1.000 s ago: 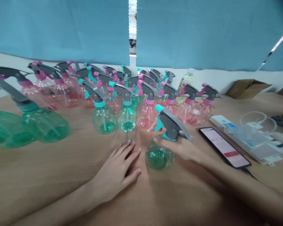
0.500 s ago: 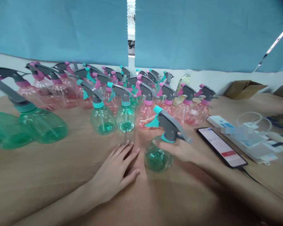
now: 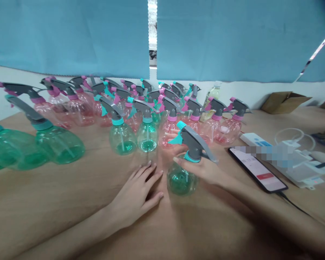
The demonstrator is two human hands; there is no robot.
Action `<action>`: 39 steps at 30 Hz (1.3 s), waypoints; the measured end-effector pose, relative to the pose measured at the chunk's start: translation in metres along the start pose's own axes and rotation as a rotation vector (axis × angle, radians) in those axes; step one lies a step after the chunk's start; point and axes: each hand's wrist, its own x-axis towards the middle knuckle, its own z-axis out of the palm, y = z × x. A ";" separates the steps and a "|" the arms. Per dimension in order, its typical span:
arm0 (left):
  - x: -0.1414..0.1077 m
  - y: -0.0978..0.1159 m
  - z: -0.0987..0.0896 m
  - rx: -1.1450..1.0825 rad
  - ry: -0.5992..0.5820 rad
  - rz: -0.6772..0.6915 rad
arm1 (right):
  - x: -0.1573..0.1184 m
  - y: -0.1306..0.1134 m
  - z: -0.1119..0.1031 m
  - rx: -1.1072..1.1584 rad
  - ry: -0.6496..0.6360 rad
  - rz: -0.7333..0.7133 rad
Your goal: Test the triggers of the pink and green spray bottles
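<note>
My right hand (image 3: 203,170) is around the upper body of a green spray bottle (image 3: 182,182) with a grey and turquoise spray head. Its thumb lies across the front just under the collar, while the other fingers reach out behind, partly hidden by the spray head. The bottle stands upright, or nearly so; whether its base touches the table I cannot tell. To its left, my left hand (image 3: 137,195) lies palm down on the table with fingers spread, holding nothing. Just beyond the hands are a second green spray bottle (image 3: 147,139) and a third green one (image 3: 123,141).
Several pink spray bottles (image 3: 211,128) stand in rows at the back. More green bottles (image 3: 61,146) are at the left. A phone (image 3: 257,169) on a cable lies right, beside a white power strip (image 3: 256,140). A cardboard box (image 3: 284,103) sits at the back right.
The view has turned slightly left, so the background sits further right. My right hand keeps its hold on the bottle, with the fingers behind it a little more spread. My left hand stays flat.
</note>
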 end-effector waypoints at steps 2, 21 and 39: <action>0.000 0.000 -0.001 -0.053 0.021 -0.001 | 0.000 0.001 0.002 0.057 0.000 -0.013; -0.037 -0.004 -0.045 -0.349 0.454 -0.218 | 0.038 -0.054 0.107 0.275 0.153 -0.376; -0.081 -0.109 -0.083 0.002 0.584 -0.466 | 0.101 -0.079 0.099 0.010 0.218 -0.422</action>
